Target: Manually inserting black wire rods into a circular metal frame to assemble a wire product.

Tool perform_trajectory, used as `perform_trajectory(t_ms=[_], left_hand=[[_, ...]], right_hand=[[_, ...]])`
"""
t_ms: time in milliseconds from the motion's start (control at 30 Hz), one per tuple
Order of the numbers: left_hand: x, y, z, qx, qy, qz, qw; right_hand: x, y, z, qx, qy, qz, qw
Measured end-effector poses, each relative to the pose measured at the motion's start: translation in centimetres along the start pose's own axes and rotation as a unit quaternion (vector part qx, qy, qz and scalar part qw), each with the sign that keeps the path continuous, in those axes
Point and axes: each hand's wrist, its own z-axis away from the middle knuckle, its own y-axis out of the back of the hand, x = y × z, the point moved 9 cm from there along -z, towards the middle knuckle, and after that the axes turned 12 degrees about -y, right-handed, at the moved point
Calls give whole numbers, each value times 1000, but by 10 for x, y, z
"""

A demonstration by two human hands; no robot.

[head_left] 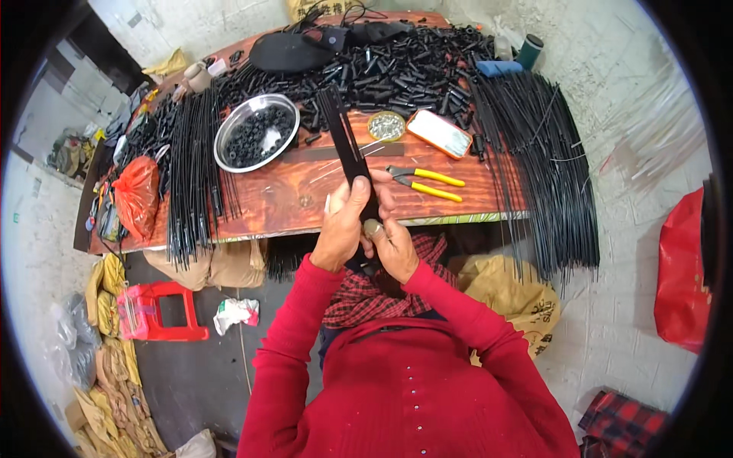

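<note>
My left hand (343,221) is closed around a bundle of thin black strips (342,130) that points up and away over the table's front edge. Its thumb lies along the near part of the bundle. Just below, my right hand (395,248) has its fingers curled at the bundle's lower end, with a tan covering on the thumb tip; what its fingertips pinch is partly hidden. Yellow-handled cutting pliers (424,183) lie to the right of the hands. Beyond them are a round tin of small metal pieces (386,126) and an orange-rimmed phone-like slab (439,133).
A metal bowl of black rings (219,145) sits left on the wooden table (282,200). Long black rods lie at left (195,175) and right (546,168), overhanging the edge. Black tubular parts (405,76) heap behind. A red stool (195,333) stands on the floor.
</note>
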Motion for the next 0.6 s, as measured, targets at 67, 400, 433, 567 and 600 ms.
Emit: perform_trajectory(t_ms=[67, 400, 433, 567, 600], left_hand=[[17, -1, -10, 7, -53, 8, 999], [41, -21, -27, -30, -69, 94, 993], [26, -14, -28, -8, -58, 70, 996], [12, 4, -29, 11, -49, 44, 998], [14, 1, -25, 18, -42, 49, 998]], right_hand=[[-4, -5, -3, -43, -13, -12, 999], [-26, -14, 2, -91, -40, -92, 991], [-18, -11, -3, -108, -35, -83, 990], [-19, 31, -21, -107, -14, -9, 994], [-30, 45, -28, -71, -3, -81, 994]])
